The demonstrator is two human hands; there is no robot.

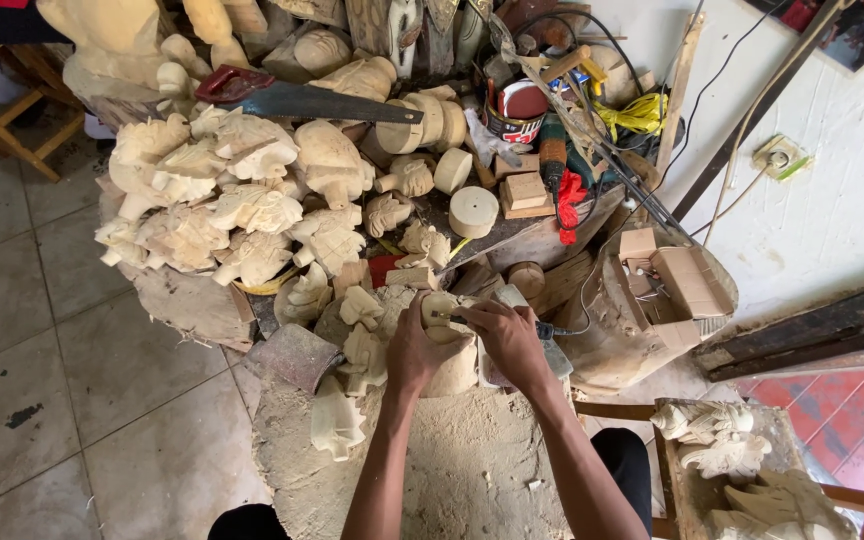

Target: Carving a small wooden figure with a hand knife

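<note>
Left hand [414, 352] is wrapped tight around a pale wood block [449, 362] on the dusty bench [472, 470]; right hand [508, 340] is clenched on a tool [452, 318] touching its top; block looks only roughly shaped; finished carvings [212, 200] lie piled beyond.

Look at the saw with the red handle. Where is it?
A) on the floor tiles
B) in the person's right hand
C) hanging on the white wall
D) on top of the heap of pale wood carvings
D: the handsaw lies flat across the pile of pale wood carvings, well above both hands.
</note>
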